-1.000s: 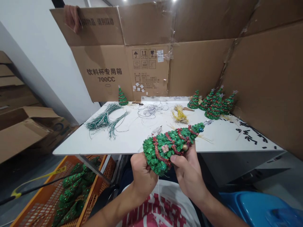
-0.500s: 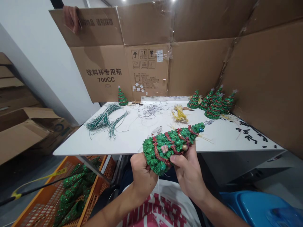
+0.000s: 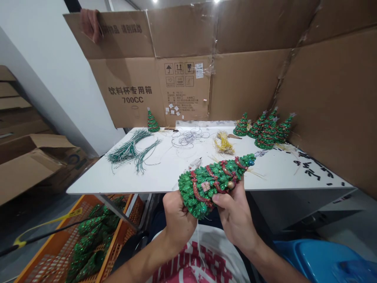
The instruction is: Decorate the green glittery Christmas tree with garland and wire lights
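Tree: glitter-green Christmas tree ornament [image 3: 213,184], on its side, wound with red tinsel garland [image 3: 224,169], a gold bauble [image 3: 231,184] and a small pink gift box [image 3: 205,186] on its surface, a blue bauble [image 3: 251,162] near the tip
Position: in the air between both hands, just over the near table edge, tip angled up and away to the right
Left hand [image 3: 178,220]: closed around the wide base
Right hand [image 3: 235,220]: gripping the tree's underside, thumb [image 3: 219,199] pressed on the glitter near the base
Below the tree: thin white wire [image 3: 198,243] hanging down
On the white table [image 3: 88,184]: bundled green wires [image 3: 129,151], silver wire tangle [image 3: 187,138], yellow wires [image 3: 224,143], small glitter trees [image 3: 266,131] at the far side
Lower left: orange crate [image 3: 129,212] full of green glitter trees [image 3: 88,239]
Far edge: another person's hand [image 3: 90,25] over the top of a cardboard sheet [image 3: 182,90]
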`<state>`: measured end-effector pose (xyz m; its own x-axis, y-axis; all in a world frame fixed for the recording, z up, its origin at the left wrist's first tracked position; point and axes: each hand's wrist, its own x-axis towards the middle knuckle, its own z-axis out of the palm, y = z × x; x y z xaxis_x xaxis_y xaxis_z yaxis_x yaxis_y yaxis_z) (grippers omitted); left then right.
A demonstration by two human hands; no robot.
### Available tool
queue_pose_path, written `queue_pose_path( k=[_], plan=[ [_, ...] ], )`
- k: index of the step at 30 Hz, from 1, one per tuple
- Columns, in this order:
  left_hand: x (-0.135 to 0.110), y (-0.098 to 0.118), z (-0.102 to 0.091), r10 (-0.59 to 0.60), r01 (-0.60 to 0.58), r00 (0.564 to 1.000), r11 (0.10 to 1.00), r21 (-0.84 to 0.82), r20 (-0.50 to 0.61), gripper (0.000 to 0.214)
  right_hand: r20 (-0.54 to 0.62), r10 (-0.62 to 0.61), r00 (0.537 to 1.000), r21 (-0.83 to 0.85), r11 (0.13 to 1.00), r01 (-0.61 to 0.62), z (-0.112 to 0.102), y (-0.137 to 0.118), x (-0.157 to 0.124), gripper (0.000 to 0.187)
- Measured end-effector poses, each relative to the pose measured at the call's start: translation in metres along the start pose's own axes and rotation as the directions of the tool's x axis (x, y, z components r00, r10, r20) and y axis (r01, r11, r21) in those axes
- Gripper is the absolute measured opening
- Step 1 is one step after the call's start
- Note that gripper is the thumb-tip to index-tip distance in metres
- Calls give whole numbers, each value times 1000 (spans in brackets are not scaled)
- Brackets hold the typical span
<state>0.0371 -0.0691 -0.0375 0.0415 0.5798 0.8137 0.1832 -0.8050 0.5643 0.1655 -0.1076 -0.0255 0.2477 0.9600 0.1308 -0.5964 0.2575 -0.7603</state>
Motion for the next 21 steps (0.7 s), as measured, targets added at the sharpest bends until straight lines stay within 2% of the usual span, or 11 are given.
queue_pose_path(
  k=[12, 17, 21],
  plan=[
    [2, 1, 1, -22, 22, 1000, 999, -43, 1, 47, 29, 26, 999, -40, 999, -25, 0, 0, 1, 97],
    [1, 1, 0, -43, 42, 999, 997, -69, -1, 46, 26, 36, 999, 56, 998, -37, 0, -1, -1, 94],
    [3, 4, 2, -82, 81, 997, 994, -74, 2, 50, 14, 27, 1000, 69, 997, -28, -2, -1, -3, 92]
  ],
)
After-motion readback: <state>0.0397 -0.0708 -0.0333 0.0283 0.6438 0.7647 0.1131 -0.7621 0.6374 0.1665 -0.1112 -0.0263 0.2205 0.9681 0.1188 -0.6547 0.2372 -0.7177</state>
